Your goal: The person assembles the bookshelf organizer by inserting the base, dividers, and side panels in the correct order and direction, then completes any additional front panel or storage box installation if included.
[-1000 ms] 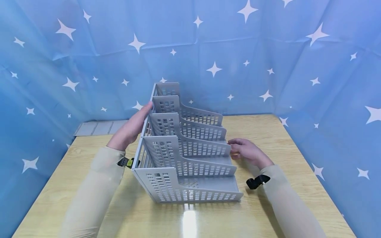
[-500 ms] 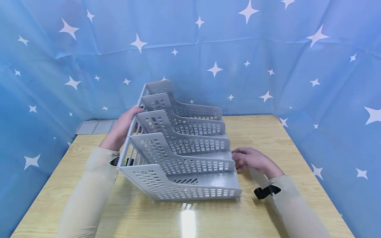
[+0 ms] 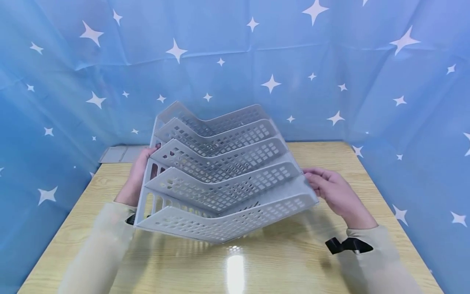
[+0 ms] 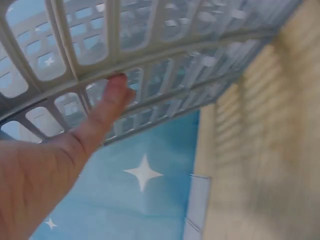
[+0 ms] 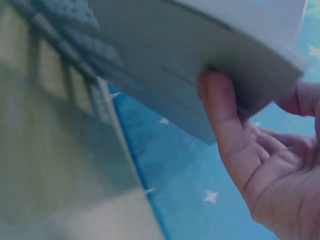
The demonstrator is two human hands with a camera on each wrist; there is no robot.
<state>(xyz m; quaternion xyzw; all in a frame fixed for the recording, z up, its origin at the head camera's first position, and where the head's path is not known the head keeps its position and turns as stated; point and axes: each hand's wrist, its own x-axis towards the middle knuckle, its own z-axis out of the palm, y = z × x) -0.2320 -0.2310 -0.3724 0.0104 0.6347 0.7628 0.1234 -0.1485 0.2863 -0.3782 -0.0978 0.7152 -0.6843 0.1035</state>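
A grey file rack [image 3: 224, 163] with several perforated dividers is tilted over the table, its right end raised and its lower corner close over the wood. My left hand [image 3: 139, 171] grips the slotted back wall at the left; bits of its fingers show through the holes. In the left wrist view, one finger of the left hand [image 4: 75, 145] lies against the slatted wall [image 4: 120, 62]. My right hand [image 3: 335, 192] pinches the rack's right end. The right wrist view has fingers of the right hand [image 5: 265, 165] under the smooth base [image 5: 170, 65].
A flat grey panel with fold lines [image 3: 123, 154] lies at the table's back left. The wooden table [image 3: 183, 269] meets a blue star-patterned curtain [image 3: 235, 32] at the back and sides.
The rack's right end has risen and the rack has tipped toward the left. My left hand has moved left and down; my right hand has gone from beside the right end to holding it.
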